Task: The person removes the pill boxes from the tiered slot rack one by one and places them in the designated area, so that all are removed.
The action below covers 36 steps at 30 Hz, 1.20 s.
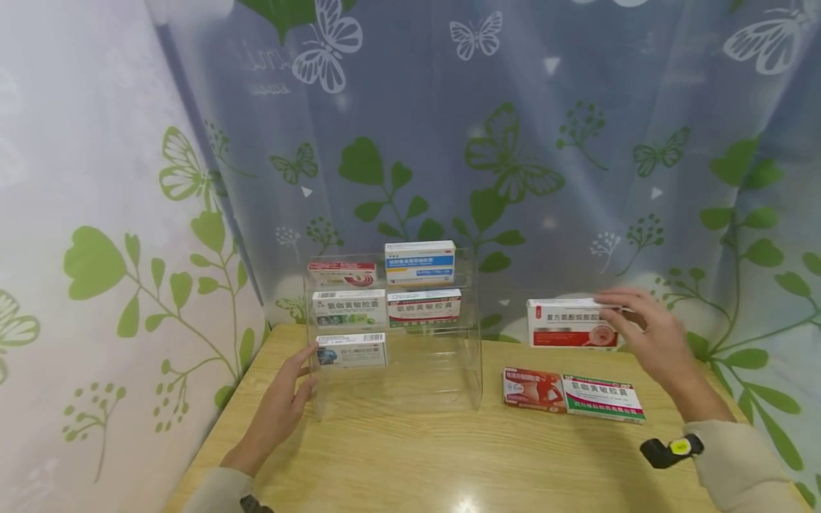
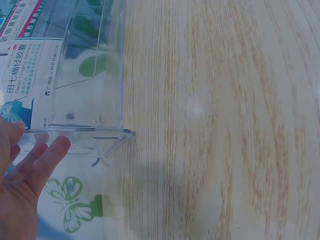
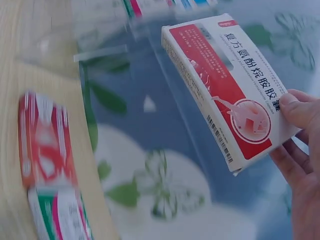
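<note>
One box (image 1: 564, 322) reading 复方氨酚烷胺胶囊, pinched in right hand (image 1: 657, 342), left hand (image 1: 277, 417) loosely spread, touching clear rack (image 1: 431, 362)

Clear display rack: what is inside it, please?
In the rack, top: a red-and-white box, a blue-banded box; middle: a green-patterned box, a red-striped box; bottom left: the Tianqi Tongjing Jiaonang box. What these boxes cover cannot be seen.
</note>
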### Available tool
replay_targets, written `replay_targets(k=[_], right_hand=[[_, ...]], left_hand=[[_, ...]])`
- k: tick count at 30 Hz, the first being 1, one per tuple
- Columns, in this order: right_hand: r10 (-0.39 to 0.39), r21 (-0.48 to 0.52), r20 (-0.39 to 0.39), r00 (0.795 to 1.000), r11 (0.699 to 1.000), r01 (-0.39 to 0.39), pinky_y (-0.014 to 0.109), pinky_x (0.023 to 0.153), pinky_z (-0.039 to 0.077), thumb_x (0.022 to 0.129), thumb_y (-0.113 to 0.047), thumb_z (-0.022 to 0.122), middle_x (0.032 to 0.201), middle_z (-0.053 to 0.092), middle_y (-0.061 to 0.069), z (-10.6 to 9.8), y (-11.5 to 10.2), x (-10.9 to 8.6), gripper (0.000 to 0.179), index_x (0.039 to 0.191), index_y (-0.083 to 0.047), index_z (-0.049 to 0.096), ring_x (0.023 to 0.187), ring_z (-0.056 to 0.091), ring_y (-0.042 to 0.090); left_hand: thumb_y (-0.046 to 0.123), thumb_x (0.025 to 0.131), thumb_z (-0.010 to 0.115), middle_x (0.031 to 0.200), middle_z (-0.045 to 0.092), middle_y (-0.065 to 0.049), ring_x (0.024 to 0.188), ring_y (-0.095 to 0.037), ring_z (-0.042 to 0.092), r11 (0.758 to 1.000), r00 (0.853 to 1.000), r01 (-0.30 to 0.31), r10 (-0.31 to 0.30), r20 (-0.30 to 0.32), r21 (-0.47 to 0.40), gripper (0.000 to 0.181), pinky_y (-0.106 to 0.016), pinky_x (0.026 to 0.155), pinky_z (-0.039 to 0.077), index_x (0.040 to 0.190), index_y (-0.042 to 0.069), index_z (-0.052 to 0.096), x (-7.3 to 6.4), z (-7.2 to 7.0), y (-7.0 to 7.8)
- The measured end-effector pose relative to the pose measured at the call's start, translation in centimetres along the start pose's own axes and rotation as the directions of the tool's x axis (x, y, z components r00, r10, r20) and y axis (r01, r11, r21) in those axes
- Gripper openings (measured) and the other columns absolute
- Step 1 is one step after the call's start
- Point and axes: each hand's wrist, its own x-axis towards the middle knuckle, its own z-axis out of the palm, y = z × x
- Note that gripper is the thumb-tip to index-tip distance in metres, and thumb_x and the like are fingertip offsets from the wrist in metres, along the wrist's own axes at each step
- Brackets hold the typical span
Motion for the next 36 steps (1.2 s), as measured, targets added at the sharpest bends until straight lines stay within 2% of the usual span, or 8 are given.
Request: replay_targets(k=[7,16,21,25,30,32,34,36], right_hand=[[0.22,-0.058,-0.046,0.974,0.973,-0.223,-0.008,0.086,0.039,0.11,-0.018,0.068,0.125,0.052,-0.041,-4.8,4.8,-3.6,0.032,0.137,-0.002,0.07,0.108,0.05,-0.026],[0.425,-0.266,-0.095,0.9,0.861,-0.434,0.015,0.07,0.045,0.113,-0.033,0.062,0.108,0.054,-0.032,-8.0,10.4,-7.6,0.045,0.137,0.005,0.065,0.089,0.031,-0.03],[0.509,-0.239,-0.088,0.856,0.824,-0.514,0.013,0.061,0.04,0.115,-0.033,0.057,0.109,0.065,-0.011,-9.0,12.5,-9.6,0.049,0.14,0.009,0.059,0.085,0.034,-0.026],[0.574,-0.218,-0.069,0.816,0.789,-0.574,0.009,0.058,0.043,0.118,-0.029,0.05,0.134,0.057,0.042,-9.3,14.2,-10.9,0.054,0.148,0.016,0.048,0.083,0.032,-0.027],[0.615,-0.215,-0.079,0.785,0.758,-0.615,0.007,0.057,0.041,0.117,-0.022,0.05,0.138,0.051,0.05,-9.2,16.4,-12.6,0.05,0.145,0.02,0.048,0.08,0.031,-0.029],[0.631,-0.205,-0.069,0.773,0.749,-0.63,0.007,0.058,0.04,0.117,-0.023,0.05,0.135,0.053,0.049,-9.2,17.0,-13.3,0.051,0.144,0.02,0.048,0.08,0.03,-0.029],[0.629,-0.178,-0.059,0.775,0.757,-0.628,0.006,0.06,0.042,0.116,-0.022,0.052,0.115,0.073,0.022,-9.2,17.6,-14.1,0.049,0.141,0.021,0.049,0.079,0.034,-0.03],[0.626,-0.153,-0.051,0.778,0.765,-0.625,0.004,0.061,0.044,0.116,-0.022,0.054,0.096,0.07,-0.015,-9.2,18.0,-14.8,0.049,0.138,0.021,0.05,0.078,0.037,-0.031]], left_hand=[[-0.008,0.106,0.063,0.16,0.048,-0.029,0.122,-0.049,0.07,1.0,1.0,-0.019,0.019,0.0,-0.021,0.068,-0.04,0.081,0.07,0.167,0.007,0.038,0.0,0.0,0.0],[-0.01,0.105,0.063,0.161,0.049,-0.027,0.123,-0.048,0.069,1.0,1.0,-0.011,0.011,-0.004,-0.025,0.069,-0.038,0.081,0.07,0.168,0.009,0.038,-0.1,0.0,-0.2],[-0.01,0.105,0.063,0.161,0.049,-0.028,0.123,-0.048,0.069,1.0,1.0,-0.014,0.014,-0.006,-0.027,0.069,-0.037,0.081,0.07,0.167,0.008,0.038,-0.1,-0.1,-0.1],[-0.01,0.105,0.063,0.161,0.049,-0.028,0.122,-0.048,0.07,1.0,1.0,-0.018,0.018,-0.009,-0.021,0.068,-0.039,0.082,0.07,0.167,0.006,0.039,-0.1,-0.1,-0.1],[-0.01,0.105,0.063,0.162,0.048,-0.028,0.123,-0.048,0.069,1.0,1.0,-0.014,0.014,-0.004,-0.026,0.068,-0.042,0.084,0.07,0.167,0.005,0.038,0.0,-0.1,0.0],[-0.011,0.104,0.063,0.162,0.048,-0.027,0.123,-0.048,0.07,1.0,1.0,-0.012,0.012,-0.004,-0.023,0.068,-0.043,0.085,0.069,0.167,0.005,0.038,0.0,-0.1,0.0],[-0.011,0.105,0.063,0.163,0.047,-0.027,0.123,-0.047,0.07,1.0,1.0,-0.01,0.01,-0.003,-0.02,0.069,-0.043,0.086,0.069,0.167,0.006,0.038,0.0,-0.1,0.0],[-0.01,0.105,0.063,0.163,0.047,-0.026,0.123,-0.047,0.07,1.0,1.0,-0.007,0.007,-0.001,-0.017,0.069,-0.043,0.086,0.069,0.167,0.006,0.038,0.0,0.0,-0.1]])
